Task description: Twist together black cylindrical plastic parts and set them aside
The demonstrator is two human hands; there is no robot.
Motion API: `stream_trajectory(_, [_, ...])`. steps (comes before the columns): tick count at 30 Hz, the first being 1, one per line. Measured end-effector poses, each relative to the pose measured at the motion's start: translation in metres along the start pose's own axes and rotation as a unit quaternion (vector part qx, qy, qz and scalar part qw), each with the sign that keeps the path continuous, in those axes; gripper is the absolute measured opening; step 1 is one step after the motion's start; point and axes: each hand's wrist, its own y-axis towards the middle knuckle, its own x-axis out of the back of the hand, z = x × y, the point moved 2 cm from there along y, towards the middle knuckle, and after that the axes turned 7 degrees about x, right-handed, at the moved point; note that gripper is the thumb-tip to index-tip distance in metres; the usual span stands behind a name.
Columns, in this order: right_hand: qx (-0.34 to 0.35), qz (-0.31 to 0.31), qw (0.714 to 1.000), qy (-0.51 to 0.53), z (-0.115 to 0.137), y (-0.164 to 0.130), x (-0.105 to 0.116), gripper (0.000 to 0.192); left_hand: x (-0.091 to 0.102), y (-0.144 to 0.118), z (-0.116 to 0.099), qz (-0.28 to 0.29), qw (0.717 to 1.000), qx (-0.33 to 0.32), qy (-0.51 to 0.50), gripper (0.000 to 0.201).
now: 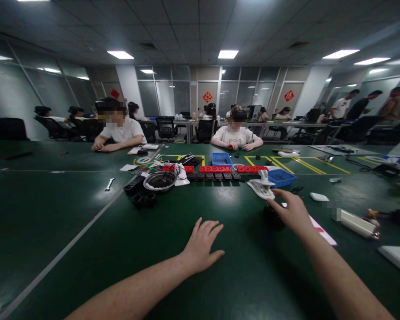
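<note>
Head view: your right hand (291,212) is open, index tip just short of the white plastic clamp-like part (262,186), which lies ahead and slightly left of it, long axis running left-right beside the blue plastic bin (282,178). Your left hand (200,246) rests flat, empty, on the dark green table (86,249), farther off.

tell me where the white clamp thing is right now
In the head view the white clamp lies on the green table right of centre, just beyond the right hand, with a blue tray close behind it.
</note>
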Motion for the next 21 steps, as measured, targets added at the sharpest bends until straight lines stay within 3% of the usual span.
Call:
stream_trajectory(3, [-0.016, 0.077, 0.985, -0.151, -0.028, 0.012, 0.002, 0.044, 0.003, 0.000, 0.003, -0.008, 1.000, 0.003, -0.005, 0.061])
stream_trajectory(6, [0.009, 0.167, 0.970, -0.174, -0.042, 0.015, -0.015, 0.046, 0.001, 0.000, 0.003, -0.008, 1.000, 0.004, -0.008, 0.061])
stream_trajectory(9, [0.000, 0.219, 0.960, -0.177, -0.046, 0.018, -0.029, 0.044, -0.001, -0.002, 0.003, -0.008, 1.000, 0.013, -0.006, 0.061])
stream_trajectory(15, [-0.024, 0.244, 0.962, -0.124, -0.042, 0.031, -0.035, 0.024, 0.001, -0.004, 0.003, -0.005, 1.000, 0.024, -0.003, 0.061])
stream_trajectory(21, [0.011, 0.242, 0.969, -0.047, -0.020, 0.037, -0.044, 0.027, 0.001, -0.005, 0.004, -0.009, 1.000, 0.028, -0.009, 0.061])
